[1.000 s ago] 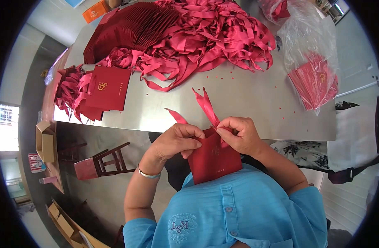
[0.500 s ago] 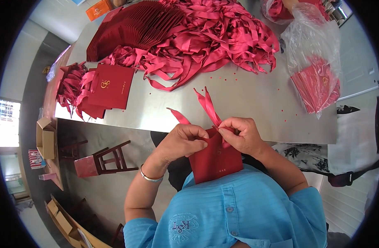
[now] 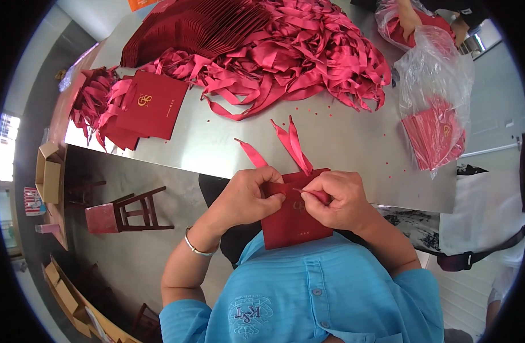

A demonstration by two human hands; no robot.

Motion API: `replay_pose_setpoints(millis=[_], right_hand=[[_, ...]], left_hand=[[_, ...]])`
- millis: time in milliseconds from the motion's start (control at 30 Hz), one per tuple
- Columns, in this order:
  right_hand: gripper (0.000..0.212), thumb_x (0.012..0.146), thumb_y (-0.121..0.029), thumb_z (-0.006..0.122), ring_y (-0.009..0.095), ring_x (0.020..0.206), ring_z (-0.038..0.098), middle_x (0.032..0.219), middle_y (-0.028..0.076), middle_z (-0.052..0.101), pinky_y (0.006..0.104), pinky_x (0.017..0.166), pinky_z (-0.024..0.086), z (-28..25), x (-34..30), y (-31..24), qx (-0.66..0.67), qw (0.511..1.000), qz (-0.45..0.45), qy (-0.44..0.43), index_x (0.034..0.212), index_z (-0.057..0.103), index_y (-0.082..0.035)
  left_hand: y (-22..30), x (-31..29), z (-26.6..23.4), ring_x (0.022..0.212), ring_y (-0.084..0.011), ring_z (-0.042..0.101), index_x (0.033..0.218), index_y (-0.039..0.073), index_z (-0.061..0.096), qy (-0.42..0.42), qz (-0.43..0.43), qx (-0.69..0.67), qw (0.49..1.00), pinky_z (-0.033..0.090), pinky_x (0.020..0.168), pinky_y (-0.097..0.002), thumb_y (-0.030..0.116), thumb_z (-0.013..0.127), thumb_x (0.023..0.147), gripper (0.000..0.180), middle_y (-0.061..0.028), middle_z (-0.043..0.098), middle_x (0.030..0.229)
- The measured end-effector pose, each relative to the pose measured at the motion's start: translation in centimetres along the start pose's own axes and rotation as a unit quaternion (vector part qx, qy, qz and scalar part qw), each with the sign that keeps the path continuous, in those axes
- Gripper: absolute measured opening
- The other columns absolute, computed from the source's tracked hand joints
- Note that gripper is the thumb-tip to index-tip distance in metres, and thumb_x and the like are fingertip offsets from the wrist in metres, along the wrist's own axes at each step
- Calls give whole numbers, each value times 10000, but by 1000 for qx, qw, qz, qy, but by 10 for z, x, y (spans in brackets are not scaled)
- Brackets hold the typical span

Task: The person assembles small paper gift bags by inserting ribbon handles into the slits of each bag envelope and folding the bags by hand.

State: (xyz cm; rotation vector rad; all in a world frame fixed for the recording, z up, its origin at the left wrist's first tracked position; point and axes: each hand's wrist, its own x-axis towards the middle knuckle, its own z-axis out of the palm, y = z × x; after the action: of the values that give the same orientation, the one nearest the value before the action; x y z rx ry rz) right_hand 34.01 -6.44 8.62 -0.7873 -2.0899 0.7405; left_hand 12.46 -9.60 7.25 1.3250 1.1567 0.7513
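Pink ribbon [image 3: 319, 198] in right grip [image 3: 341, 200], now lower

Lighting is bright; the window [image 3: 7, 147] at far left is blown out to white. Glare whitens the metal tabletop [image 3: 354, 146] toward its left front edge, and the clear plastic bag [image 3: 431, 74] glints. Fisheye distortion curves straight edges; black fills all 4 corners.

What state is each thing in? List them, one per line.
Dark-red rectangular paper bag: held
Left hand: pinching its rim
Right hand: pinching pink satin ribbon
Pink satin ribbon heap: tangled
Dark-red flat paper bag stack: fanned
Clear plastic sack: partly filled
Brown cardboard box: open
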Motion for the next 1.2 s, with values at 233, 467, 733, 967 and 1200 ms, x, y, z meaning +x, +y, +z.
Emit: replay_pose_setpoints(millis=[233, 467, 733, 967, 1200], right_hand=[[162, 661, -20, 710, 197, 448, 525, 526, 35, 510, 322, 422, 399, 10, 10, -7, -54, 997, -22, -51, 653, 555, -66], [181, 649, -46, 681, 231, 463, 557, 534, 62, 537, 353, 426, 437, 11, 13, -15, -149, 983, -19, -103, 607, 507, -74], [142, 674, -87, 664, 264, 472, 571, 536, 87, 553, 393, 441, 460, 12, 23, -29, -232, 960, 10, -155, 625, 533, -61], [115, 688, -107, 641, 285, 499, 609, 546, 119, 581, 418, 475, 489, 14, 30, -39, -275, 938, 28, -209, 637, 557, -48], [89, 705, -114, 629, 293, 563, 654, 625, 141, 637, 418, 548, 523, 19, 40, -49, -306, 908, 58, -282, 719, 628, -27]], left_hand=[[9, -3, -2, 611, -3, 498, 926, -12, 630, 14, -11, 76, 997, 388, 508, -192, -4, 699, 787, 154, 24, 603, 723], [3, -2, -2, 678, -27, 531, 966, -29, 627, -15, -27, 35, 999, 430, 551, -203, -33, 666, 803, 168, -5, 635, 789], [-3, -1, -5, 677, -61, 557, 1014, -49, 622, -37, 8, 50, 998, 466, 564, -232, -49, 586, 826, 191, -40, 661, 820], [-1, -3, -4, 647, -71, 557, 1014, -50, 621, -19, 28, 65, 997, 469, 551, -241, -43, 573, 830, 190, -56, 656, 789], [8, 0, -1, 691, -302, 670, 919, -45, 635, -6, 8, 73, 997, 514, 641, -376, 38, 603, 763, 179, -196, 657, 732]])
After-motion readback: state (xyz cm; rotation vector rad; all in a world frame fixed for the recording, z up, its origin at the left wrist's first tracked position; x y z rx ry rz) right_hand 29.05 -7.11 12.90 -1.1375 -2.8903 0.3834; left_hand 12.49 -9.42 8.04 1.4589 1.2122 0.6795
